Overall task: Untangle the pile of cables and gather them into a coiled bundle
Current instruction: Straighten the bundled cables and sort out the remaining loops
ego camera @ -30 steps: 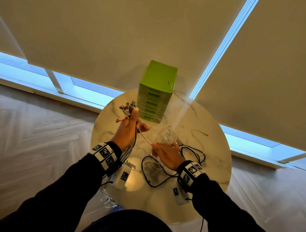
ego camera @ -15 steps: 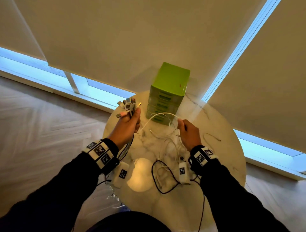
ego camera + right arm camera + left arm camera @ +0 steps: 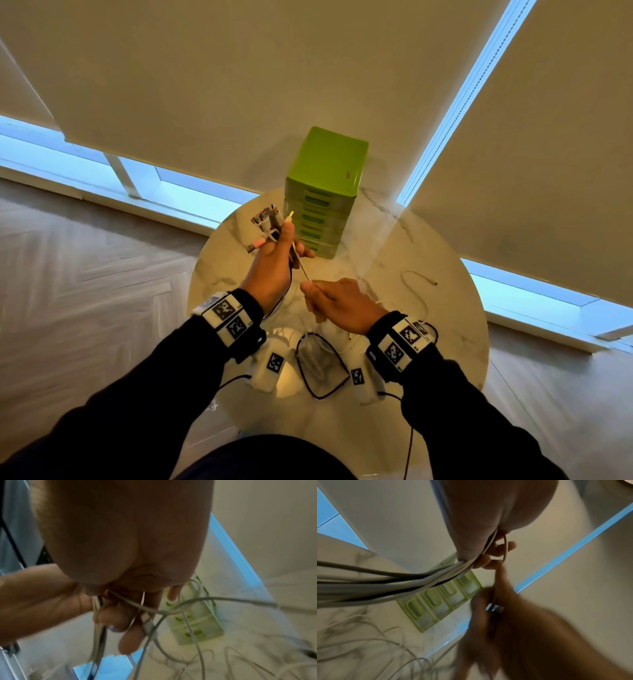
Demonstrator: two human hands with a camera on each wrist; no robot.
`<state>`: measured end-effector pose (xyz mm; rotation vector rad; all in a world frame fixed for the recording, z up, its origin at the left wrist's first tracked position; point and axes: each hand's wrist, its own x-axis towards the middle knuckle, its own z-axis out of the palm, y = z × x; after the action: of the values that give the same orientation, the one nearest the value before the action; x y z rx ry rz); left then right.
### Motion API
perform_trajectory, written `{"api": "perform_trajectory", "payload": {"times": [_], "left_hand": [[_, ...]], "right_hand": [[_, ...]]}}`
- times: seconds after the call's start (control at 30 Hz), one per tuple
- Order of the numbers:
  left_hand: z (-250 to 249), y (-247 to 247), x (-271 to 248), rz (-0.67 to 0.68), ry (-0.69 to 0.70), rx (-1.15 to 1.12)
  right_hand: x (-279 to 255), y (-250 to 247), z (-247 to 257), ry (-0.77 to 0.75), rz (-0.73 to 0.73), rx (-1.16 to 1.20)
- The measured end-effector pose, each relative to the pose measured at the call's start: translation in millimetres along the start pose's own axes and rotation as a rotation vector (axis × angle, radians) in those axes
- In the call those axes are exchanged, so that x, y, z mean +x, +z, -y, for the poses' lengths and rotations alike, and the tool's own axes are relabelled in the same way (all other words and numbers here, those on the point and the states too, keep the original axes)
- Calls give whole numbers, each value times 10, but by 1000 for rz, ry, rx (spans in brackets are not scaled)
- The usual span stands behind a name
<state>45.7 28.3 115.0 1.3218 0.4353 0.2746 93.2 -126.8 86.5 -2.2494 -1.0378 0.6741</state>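
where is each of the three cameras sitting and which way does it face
Head: on the head, facing forward and down at the round table; both sleeves, left hand and right hand show.
Left wrist: along the left palm at its gripped cable bundle.
Right wrist: along the right palm at a pinched white cable.
Shared: all three see the green drawer unit.

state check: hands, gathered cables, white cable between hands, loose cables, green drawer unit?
left hand: raised, grips gathered cables
gathered cables: bunched, plug ends fanning above the fist
right hand: pinches white cable
white cable: taut between hands
loose cables: lying on table
green drawer unit: upright, drawers closed
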Motion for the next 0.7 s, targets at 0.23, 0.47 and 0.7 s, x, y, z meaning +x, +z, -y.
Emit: {"api": "perform_trajectory", "payload": {"times": [0.23,0.47,0.7], "left_hand": [[-322,-137,214,-13,126,-150],[-618,-388,324,-161,220,-141],[-157,-174,91,50,51,261]], "right_hand": [[-247,214,-761,243,168,-97],[-451,-194,-1222,394,81,-280],[-154,-538,-568,122,-410,128]]}}
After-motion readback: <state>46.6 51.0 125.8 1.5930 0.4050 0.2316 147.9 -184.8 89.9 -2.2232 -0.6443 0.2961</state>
